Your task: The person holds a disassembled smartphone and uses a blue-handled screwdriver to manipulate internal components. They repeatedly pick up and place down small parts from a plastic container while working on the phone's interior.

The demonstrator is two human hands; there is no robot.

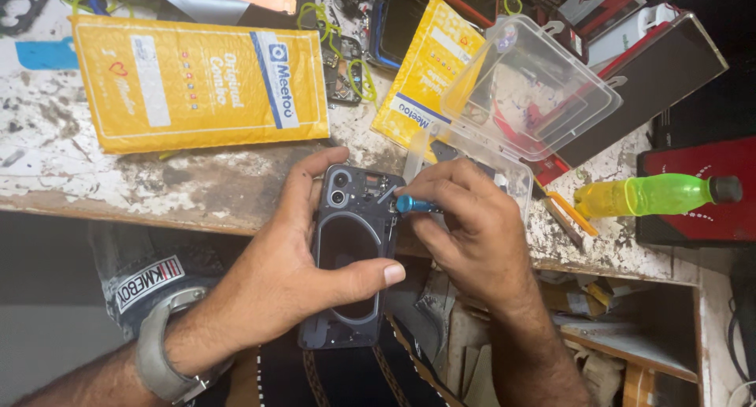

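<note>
My left hand (295, 269) grips a dark smartphone (350, 249) with its back cover off, thumb across the lower middle and fingers wrapped round the left edge. The phone is upright over the edge of the worn white workbench (94, 178), camera lenses at the top left. My right hand (465, 230) pinches a small blue-handled screwdriver (411, 205), its tip touching the phone's upper right corner. A metal watch sits on my left wrist.
Two yellow padded envelopes (201, 80) (429, 68) lie on the bench. An open transparent plastic box (528, 88) stands behind my right hand. At the right lies a yellow-green bottle (654, 196) on a red and black box (693, 190). Phone parts and green bands clutter the back.
</note>
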